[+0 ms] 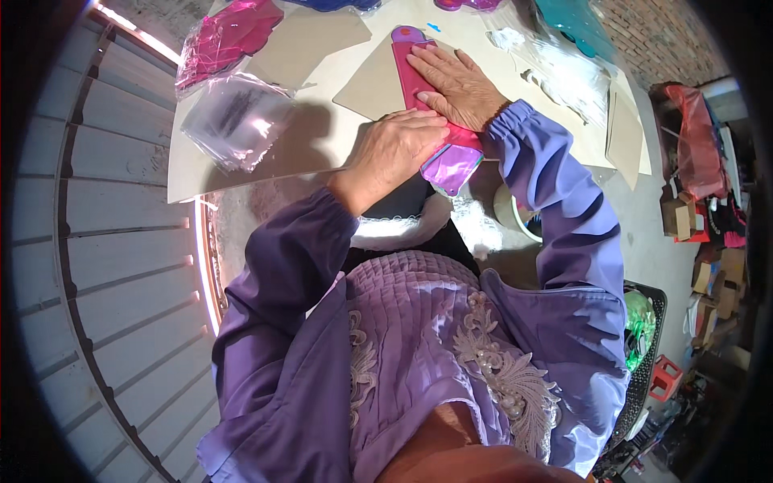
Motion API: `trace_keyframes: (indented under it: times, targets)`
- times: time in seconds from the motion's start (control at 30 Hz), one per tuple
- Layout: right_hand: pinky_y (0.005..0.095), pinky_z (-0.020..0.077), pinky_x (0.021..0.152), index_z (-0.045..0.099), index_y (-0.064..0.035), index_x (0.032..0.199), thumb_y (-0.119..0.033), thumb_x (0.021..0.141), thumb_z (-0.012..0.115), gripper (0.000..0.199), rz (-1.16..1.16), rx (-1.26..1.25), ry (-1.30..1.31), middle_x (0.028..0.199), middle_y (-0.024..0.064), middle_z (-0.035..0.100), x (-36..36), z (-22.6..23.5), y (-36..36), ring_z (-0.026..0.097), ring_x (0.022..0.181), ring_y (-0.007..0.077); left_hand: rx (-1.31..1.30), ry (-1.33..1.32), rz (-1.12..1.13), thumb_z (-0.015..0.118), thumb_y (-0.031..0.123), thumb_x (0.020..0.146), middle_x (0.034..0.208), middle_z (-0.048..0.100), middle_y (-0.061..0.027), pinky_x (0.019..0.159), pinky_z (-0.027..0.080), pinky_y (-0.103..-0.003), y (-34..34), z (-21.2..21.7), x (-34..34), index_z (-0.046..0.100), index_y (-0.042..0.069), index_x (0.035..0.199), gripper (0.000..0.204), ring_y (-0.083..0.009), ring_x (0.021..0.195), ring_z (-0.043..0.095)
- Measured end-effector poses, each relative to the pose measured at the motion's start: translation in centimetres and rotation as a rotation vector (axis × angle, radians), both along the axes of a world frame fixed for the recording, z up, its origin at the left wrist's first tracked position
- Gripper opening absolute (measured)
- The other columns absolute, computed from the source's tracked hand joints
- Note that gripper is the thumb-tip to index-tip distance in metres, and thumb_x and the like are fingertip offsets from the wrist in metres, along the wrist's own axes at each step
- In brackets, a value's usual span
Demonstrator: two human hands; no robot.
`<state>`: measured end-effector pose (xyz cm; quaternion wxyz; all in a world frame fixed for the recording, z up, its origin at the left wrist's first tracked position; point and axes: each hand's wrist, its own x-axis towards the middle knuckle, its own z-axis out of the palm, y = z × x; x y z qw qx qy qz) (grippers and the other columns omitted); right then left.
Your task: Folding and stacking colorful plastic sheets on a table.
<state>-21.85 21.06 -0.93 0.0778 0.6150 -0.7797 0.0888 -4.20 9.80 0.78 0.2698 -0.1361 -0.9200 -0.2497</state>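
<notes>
A long, narrow folded strip of pink, glossy material point(414, 76) lies on the table beneath both hands. A rounded purple tab point(408, 34) sticks out at its far end, and shiny purple film point(453, 167) shows at the near end, over the table edge. My right hand point(460, 87) presses down on the strip with fingers stretched out. Lower and to the left, my left hand point(394, 149) rests its outstretched fingers on the same strip, thumb side hidden. Under the strip's left side is a beige cardboard sheet point(366, 88).
Clear plastic bags point(239, 121) lie at the table's left, with a pink foil-like bundle point(229, 40) behind. More clear plastic point(560, 76) and a teal packet point(573, 28) are at the right. The pale table's point(189, 173) front edge runs beneath my wrists. A white round container point(515, 213) stands below.
</notes>
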Motion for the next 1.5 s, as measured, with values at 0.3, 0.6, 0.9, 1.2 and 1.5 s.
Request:
trace_keyframes:
  times: [0.3, 0.6, 0.9, 1.2, 1.5]
  targets:
    - [0.0543, 0.0264, 0.108, 0.036, -0.0117, 0.145, -0.04, 0.096, 0.044, 0.057, 0.076, -0.13, 0.034, 0.148, 0.0149, 0.036, -0.9, -0.6, -1.1, 0.032, 0.138, 0.0321, 0.006, -0.154, -0.095, 0.061, 0.003, 0.08, 0.105, 0.07, -0.0099, 0.093, 0.051, -0.035, -3.9, -1.6, -2.4, 0.071, 0.008, 0.105, 0.027, -0.0259, 0.103, 0.065]
    - [0.0543, 0.0285, 0.107, 0.037, -0.0107, 0.145, -0.038, 0.096, 0.04, 0.055, 0.131, -0.093, -0.062, 0.15, 0.0152, 0.035, -1.8, -0.6, 0.2, 0.029, 0.14, 0.0348, -0.038, -0.048, -0.26, 0.057, -0.004, 0.08, 0.111, 0.067, -0.011, 0.093, 0.048, -0.035, -4.2, -1.3, -2.8, 0.068, 0.008, 0.113, 0.037, -0.0281, 0.107, 0.059]
    - [0.0552, 0.0234, 0.111, 0.035, -0.0121, 0.146, -0.04, 0.096, 0.039, 0.057, 0.138, 0.002, -0.044, 0.152, 0.0145, 0.032, -1.8, -0.5, 0.6, 0.023, 0.143, 0.0338, 0.057, -0.074, -0.183, 0.059, -0.002, 0.082, 0.109, 0.067, -0.0138, 0.084, 0.052, -0.035, -5.0, -1.3, -3.7, 0.068, 0.004, 0.108, 0.028, -0.0278, 0.095, 0.064]
    - [0.0577, 0.0245, 0.109, 0.035, -0.0114, 0.146, -0.039, 0.095, 0.041, 0.058, 0.077, -0.005, -0.081, 0.152, 0.0153, 0.032, -0.9, -0.2, 1.0, 0.026, 0.142, 0.0344, 0.297, -0.315, -0.042, 0.065, 0.0, 0.083, 0.107, 0.06, -0.013, 0.081, 0.055, -0.03, -4.6, -0.8, -1.4, 0.06, 0.001, 0.12, 0.037, -0.0193, 0.091, 0.064]
    - [0.0586, 0.0259, 0.109, 0.037, -0.0078, 0.144, -0.035, 0.091, 0.044, 0.06, -0.02, -0.067, -0.046, 0.149, 0.0169, 0.036, 0.6, 0.0, 0.5, 0.032, 0.14, 0.0335, 0.286, -0.369, -0.091, 0.064, 0.0, 0.085, 0.108, 0.057, -0.0116, 0.087, 0.055, -0.029, -4.6, -0.4, -1.4, 0.058, 0.001, 0.124, 0.04, -0.0171, 0.094, 0.063]
